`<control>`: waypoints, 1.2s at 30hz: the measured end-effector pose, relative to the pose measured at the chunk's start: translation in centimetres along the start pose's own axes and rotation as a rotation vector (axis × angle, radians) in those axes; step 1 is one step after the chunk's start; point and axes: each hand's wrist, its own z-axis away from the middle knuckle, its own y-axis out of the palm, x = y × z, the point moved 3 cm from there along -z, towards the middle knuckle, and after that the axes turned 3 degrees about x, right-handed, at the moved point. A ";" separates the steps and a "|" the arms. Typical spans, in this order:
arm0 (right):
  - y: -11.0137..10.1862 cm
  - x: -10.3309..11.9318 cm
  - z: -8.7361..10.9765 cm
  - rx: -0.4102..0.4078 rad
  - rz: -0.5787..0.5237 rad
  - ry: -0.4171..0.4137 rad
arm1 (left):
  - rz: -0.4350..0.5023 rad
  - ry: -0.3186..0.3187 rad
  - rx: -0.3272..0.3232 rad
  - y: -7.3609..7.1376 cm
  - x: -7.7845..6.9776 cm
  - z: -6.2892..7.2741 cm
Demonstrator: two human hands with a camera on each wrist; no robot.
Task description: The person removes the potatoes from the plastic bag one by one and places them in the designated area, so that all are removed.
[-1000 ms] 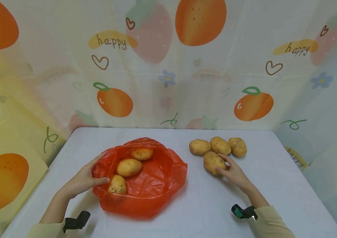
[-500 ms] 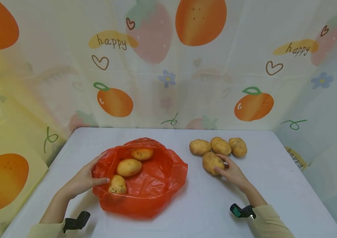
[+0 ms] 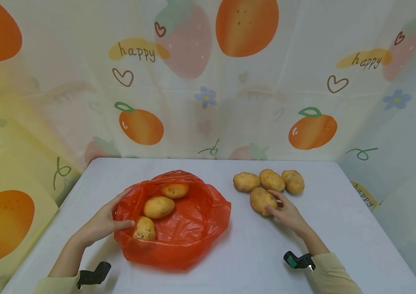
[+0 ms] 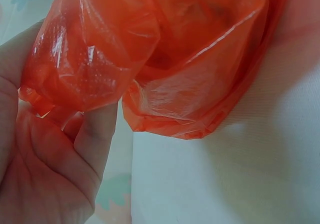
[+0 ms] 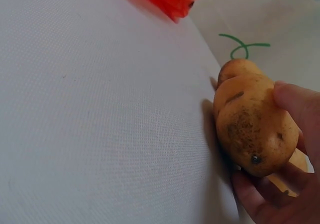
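A red plastic bag (image 3: pixel 208 220) sits with its mouth wide on the left half of the table, with three potatoes (image 3: pixel 159 207) visible inside. My left hand (image 3: pixel 103 220) grips the bag's left side, thumb over the rim and the other fingers outside. In the left wrist view the red film (image 4: pixel 95 49) hides part of those fingers. On the right, my right hand (image 3: pixel 289 214) holds a potato (image 3: pixel 262 201) between thumb and fingers. The right wrist view shows dark marks on this potato (image 5: pixel 252 124), low over or on the tabletop; which one I cannot tell.
Three more potatoes (image 3: pixel 272 180) lie in a row just behind the held one. The white table (image 3: pixel 252 253) ends at a printed fruit curtain (image 3: pixel 208 122) at the back. Black wrist cameras (image 3: pixel 95 273) are strapped to both forearms.
The right hand and its potato have shifted very slightly left over the first half second, then stayed nearly still. The left hand and the bag keep their place.
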 end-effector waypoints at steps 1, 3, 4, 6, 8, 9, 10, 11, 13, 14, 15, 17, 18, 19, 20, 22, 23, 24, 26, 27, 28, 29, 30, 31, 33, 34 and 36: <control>0.0 0.0 0.0 -0.005 0.012 -0.012 | 0.000 0.000 -0.001 0.0 0.0 0.0; 0.0 0.0 -0.1 -0.026 0.017 -0.034 | 0.000 0.000 -0.001 0.0 0.0 0.0; -0.1 0.0 -0.2 -0.039 0.017 -0.044 | 0.000 0.001 -0.001 0.0 0.0 0.0; -0.1 0.0 -0.2 -0.057 0.014 -0.076 | -0.006 0.003 0.001 0.0 0.1 0.0; -0.2 0.0 -0.2 -0.075 0.011 -0.102 | -0.008 0.000 -0.002 -0.1 0.1 0.0; -0.3 0.1 -0.1 -0.083 0.012 -0.110 | -0.008 -0.001 -0.002 -0.1 0.1 0.0; -0.3 0.1 -0.1 -0.089 0.013 -0.117 | -0.009 0.000 -0.002 -0.1 0.2 0.1; -0.3 0.2 -0.1 -0.094 0.015 -0.123 | -0.009 0.005 -0.001 -0.1 0.2 0.1; -0.4 0.3 0.0 -0.101 0.026 -0.125 | -0.006 0.009 -0.001 -0.1 0.1 0.1; -0.4 0.3 0.0 -0.100 0.031 -0.124 | -0.004 0.014 0.000 -0.1 0.1 0.2; -0.5 0.3 0.0 -0.099 0.028 -0.121 | -0.004 0.019 0.001 -0.1 0.0 0.2; -0.4 0.2 0.0 -0.090 0.032 -0.120 | -0.003 0.030 0.003 -0.1 0.0 0.3; -0.4 0.2 0.0 -0.083 0.031 -0.119 | -0.001 0.031 0.003 -0.1 -0.1 0.3; -0.4 0.2 0.0 -0.077 0.030 -0.116 | 0.000 0.032 0.002 -0.1 -0.1 0.3; -0.4 0.1 0.0 -0.067 0.029 -0.114 | 0.002 0.034 0.002 -0.1 -0.1 0.3; -0.3 0.1 -0.1 -0.055 0.027 -0.107 | 0.005 0.036 0.003 -0.1 -0.1 0.3; -0.2 0.1 -0.1 -0.053 0.028 -0.103 | 0.007 0.036 0.004 -0.1 -0.1 0.3; -0.2 0.1 -0.1 -0.053 0.029 -0.103 | 0.008 0.036 0.004 -0.1 -0.1 0.3; -0.1 0.1 -0.2 -0.057 0.034 -0.103 | 0.010 0.035 0.005 -0.1 0.0 0.3; -0.1 0.1 -0.2 -0.063 0.039 -0.104 | 0.009 0.034 0.004 -0.1 0.0 0.3; -0.1 0.0 -0.3 -0.069 0.043 -0.104 | 0.008 0.034 0.004 -0.1 0.0 0.3; 0.0 0.0 -0.3 -0.074 0.047 -0.103 | 0.007 0.033 0.003 -0.2 0.0 0.3; 0.0 0.0 -0.3 -0.080 0.049 -0.102 | 0.006 0.032 0.002 -0.2 0.0 0.3; 0.0 0.0 -0.4 -0.084 0.053 -0.096 | 0.005 0.031 0.002 -0.2 0.0 0.3; -0.1 -0.1 -0.4 -0.093 0.062 -0.090 | 0.004 0.028 0.000 -0.2 0.0 0.3; -0.1 -0.1 -0.4 -0.098 0.066 -0.085 | 0.004 0.027 0.000 -0.2 0.0 0.3; -0.2 -0.1 -0.4 -0.110 0.076 -0.079 | 0.004 0.025 -0.001 -0.3 0.0 0.4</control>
